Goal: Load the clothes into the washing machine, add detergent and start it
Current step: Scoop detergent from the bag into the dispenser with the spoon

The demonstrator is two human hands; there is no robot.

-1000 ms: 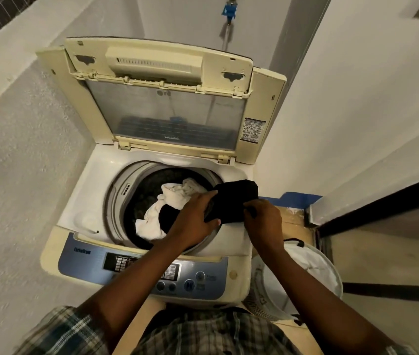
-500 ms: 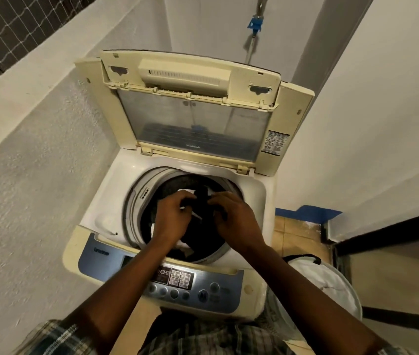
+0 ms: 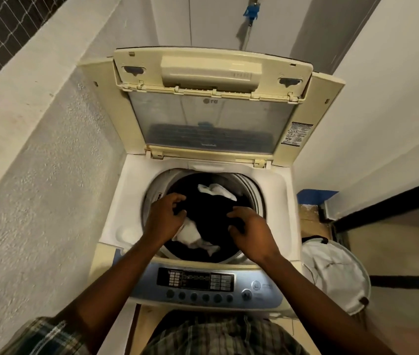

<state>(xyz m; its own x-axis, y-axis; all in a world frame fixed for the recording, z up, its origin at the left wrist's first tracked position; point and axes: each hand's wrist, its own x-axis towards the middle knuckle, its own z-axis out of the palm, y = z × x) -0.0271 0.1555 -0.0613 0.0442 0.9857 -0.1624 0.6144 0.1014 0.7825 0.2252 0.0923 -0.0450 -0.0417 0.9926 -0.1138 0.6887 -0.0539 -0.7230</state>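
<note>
the washing machine point(image 3: 203, 254) stands with its lid point(image 3: 211, 103) swung up at the far side, and the drum point(image 3: 204, 216) already holds clothes — a black garment point(image 3: 208, 213) spread over most of the opening, with white pieces point(image 3: 217, 191) showing at the far edge and at the near left. the left hand point(image 3: 165, 217) hovers over the near-left part of the drum, fingers curled loosely around nothing i can make out; the right hand point(image 3: 250, 231) is over the near-right rim, fingers spread and released. neither hand grips cloth. so loading looks well under way, perhaps close to done — a white laundry bag point(image 3: 331, 272) sits on the floor just right of the machine, and i cannot tell whether it is empty. no detergent is in sight. the control panel point(image 3: 203, 284) at the near edge looks untouched, so detergent, closing the lid and starting are all left.
</note>
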